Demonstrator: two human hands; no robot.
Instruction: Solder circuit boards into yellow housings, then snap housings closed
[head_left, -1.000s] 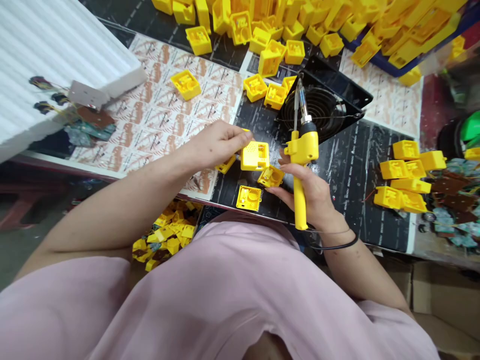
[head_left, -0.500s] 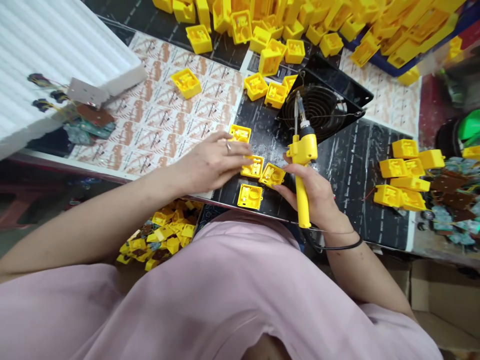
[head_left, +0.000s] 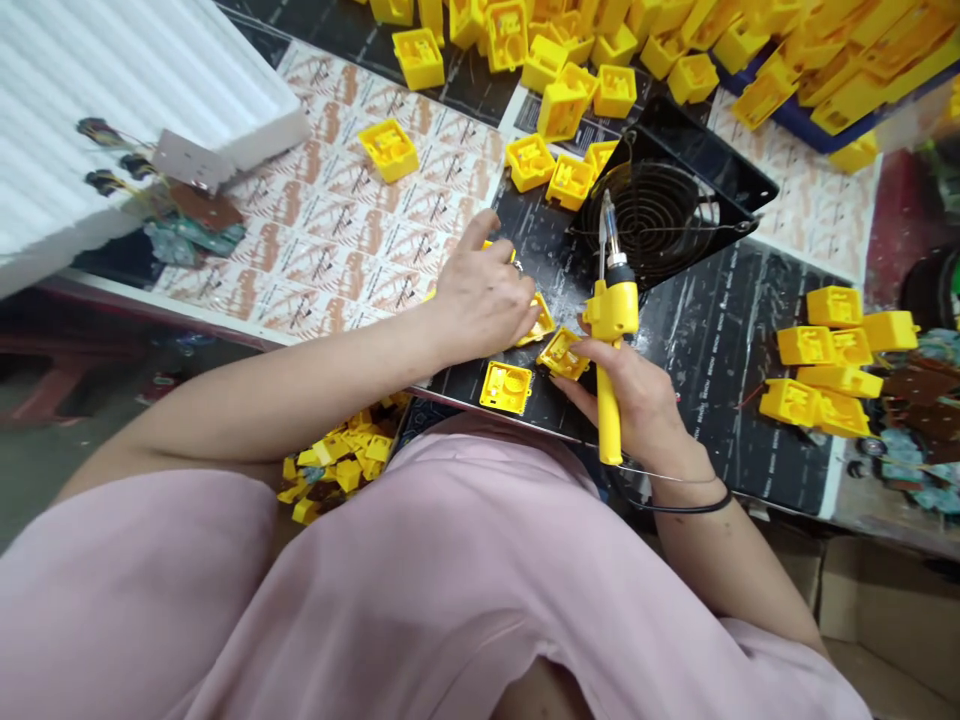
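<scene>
Black printed sheeting covers much of the tabletop I watch remotely by head camera, with a white ridged foam slab at far left. Right of centre sits a black square fan with a round wire grille. A yellow pistol-shaped soldering tool runs far to near, its tip toward the fan, its handle toward the near edge. I see the right hand closed round that handle, thumb touching a small open yellow plastic box; whether it pinches the box, I cannot tell. That box lies just left of the handle, between both hands, nearer the right, opposite the tip's direction. The left hand curls over another yellow box, its grip hidden from me.
</scene>
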